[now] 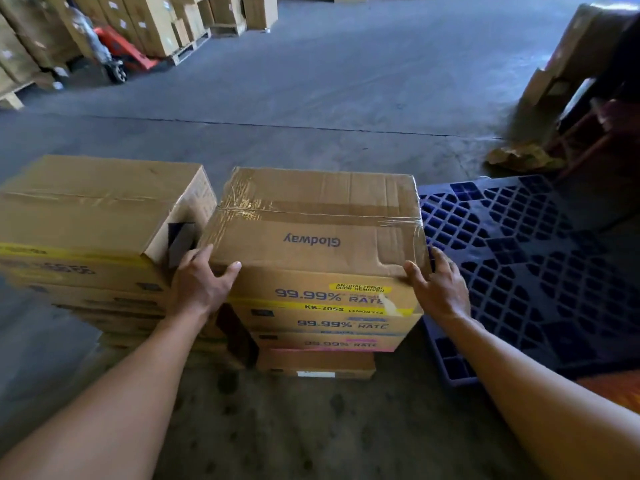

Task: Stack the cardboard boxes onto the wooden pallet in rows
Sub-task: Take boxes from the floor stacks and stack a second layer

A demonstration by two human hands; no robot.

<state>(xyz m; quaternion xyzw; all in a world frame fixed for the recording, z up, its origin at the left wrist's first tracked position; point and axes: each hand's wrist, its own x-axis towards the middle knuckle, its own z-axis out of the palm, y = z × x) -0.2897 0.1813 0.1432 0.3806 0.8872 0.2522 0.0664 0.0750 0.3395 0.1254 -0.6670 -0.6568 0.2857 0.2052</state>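
Observation:
A taped cardboard box (311, 216) printed "Glodway" tops a stack of several like boxes (329, 323) right in front of me. My left hand (201, 282) grips its near left corner, thumb on the top edge and fingers down the left side. At the near right corner my right hand (436, 285) grips it the same way. A second stack of boxes (86, 209), about as tall, stands just to the left. A dark blue grid pallet (519, 258) lies on the floor to the right, its visible part bare. The stacks hide their own bases.
Open grey concrete floor (329, 81) stretches beyond the stacks. An orange pallet jack (121, 50) and pallets of tall boxes (145, 22) stand at the far left. Cardboard boxes (561, 64) and crumpled brown paper (523, 157) sit at the right.

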